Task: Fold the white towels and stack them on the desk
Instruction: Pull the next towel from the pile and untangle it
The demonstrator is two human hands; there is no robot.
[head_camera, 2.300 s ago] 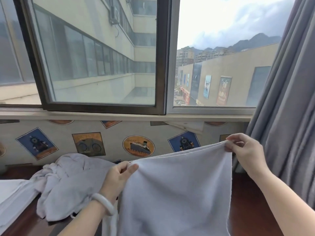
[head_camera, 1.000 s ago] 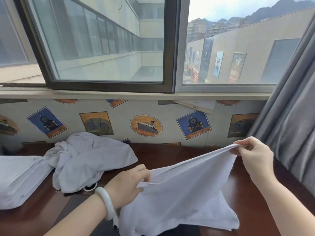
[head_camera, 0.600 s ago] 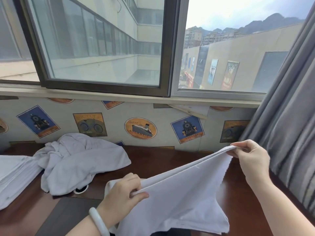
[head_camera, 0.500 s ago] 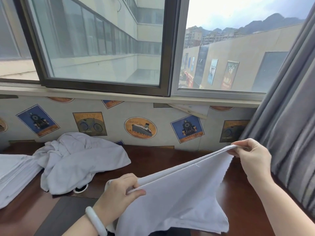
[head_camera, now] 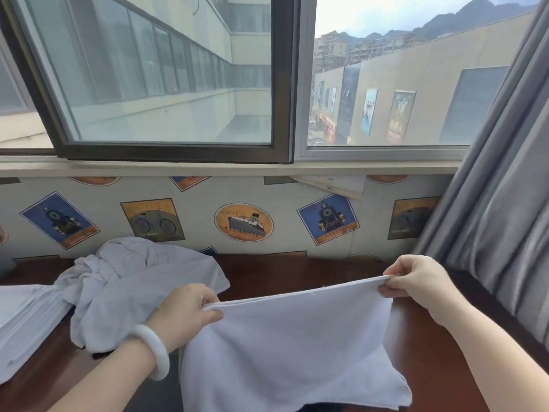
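A white towel is held up by its top edge, which appears to be doubled, with two layers running together. One corner is pinched in the left hand and the other in the right hand; the fingers of both are curled round the cloth. The edge is drawn taut between the hands, probably so that the layers can be lined up before the next fold is made. The lower part hangs down and is spread on the near side of the worktop, so the towel is found at the near middle, partly lifted and partly resting.

A crumpled heap of unfolded towels is seen at the far left of the worktop. A stack of folded ones is laid at the left edge, touching the heap, and this towel is presumably to be added there. No box, basket or other container is seen.
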